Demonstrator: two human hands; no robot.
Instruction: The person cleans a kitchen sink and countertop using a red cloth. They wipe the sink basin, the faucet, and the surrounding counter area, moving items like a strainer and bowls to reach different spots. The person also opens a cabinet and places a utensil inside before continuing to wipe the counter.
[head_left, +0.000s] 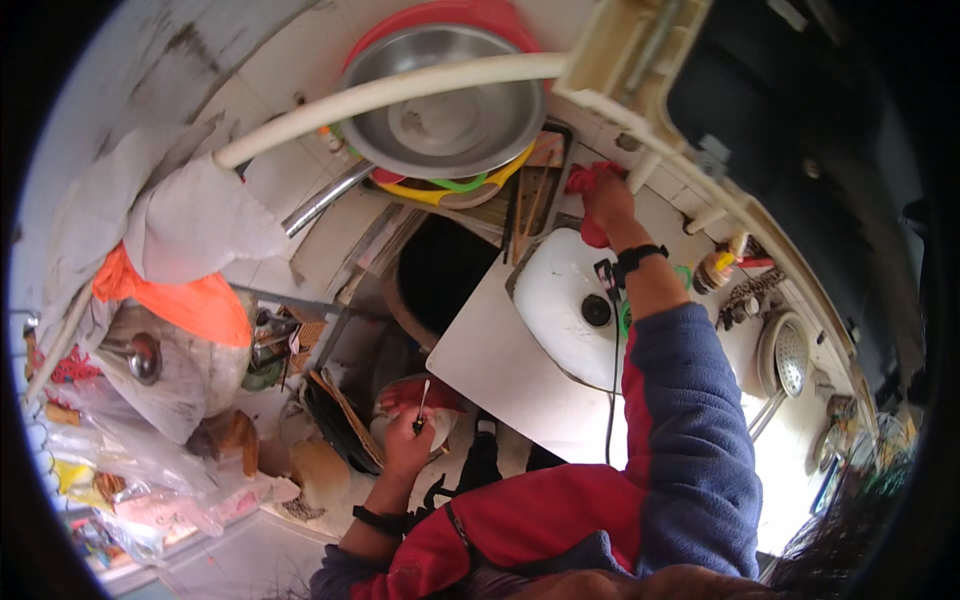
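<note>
My left hand (409, 444) is closed around a screwdriver (425, 396), its thin metal shaft pointing up and a bit of dark and yellow handle showing. Under that hand, low near the floor, is a round container (442, 420) with something red in it. My right hand (609, 201) reaches to the back of the counter and grips a red cloth (592, 226) beside the wall. Parts of the cloth bulge out on both sides of the fingers. Just in front of it lies a white sink basin (559, 300) with a dark drain (596, 310).
A steel basin (442, 124) rests on coloured plastic basins behind the sink. Chopsticks (534, 202) lie near it. A pale pipe (405, 90) crosses overhead. A black cord (613, 367) hangs over the white counter (495, 360). A strainer (791, 356) stands at right; plastic bags (142, 457) crowd the left.
</note>
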